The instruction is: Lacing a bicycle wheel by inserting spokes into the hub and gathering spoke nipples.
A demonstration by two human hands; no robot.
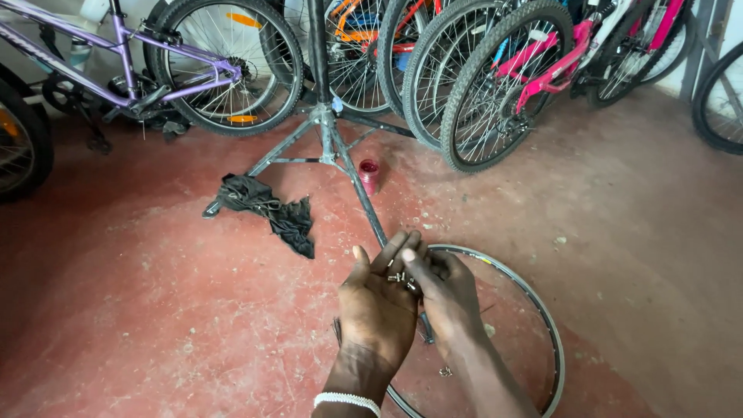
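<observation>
Left hand (377, 303) open, palm up — small nipples (400, 278) on it — right hand (443, 292) pinching one.

Floor (139, 310): red-painted concrete, worn and scuffed, with pale dusty patches and small bits of grit.
Rim (534, 310): a bare silver bicycle rim lying flat on the floor, near the bottom edge.
Rag (271, 209): a dark, crumpled cloth — spread out just beside one foot of the stand.
Stand (333, 147): a metal repair stand, its legs splayed on the floor.
Pot (369, 175): a small red container, close against one stand leg.
Bicycles (495, 85): several parked along the far edge — tyres resting on the floor.
</observation>
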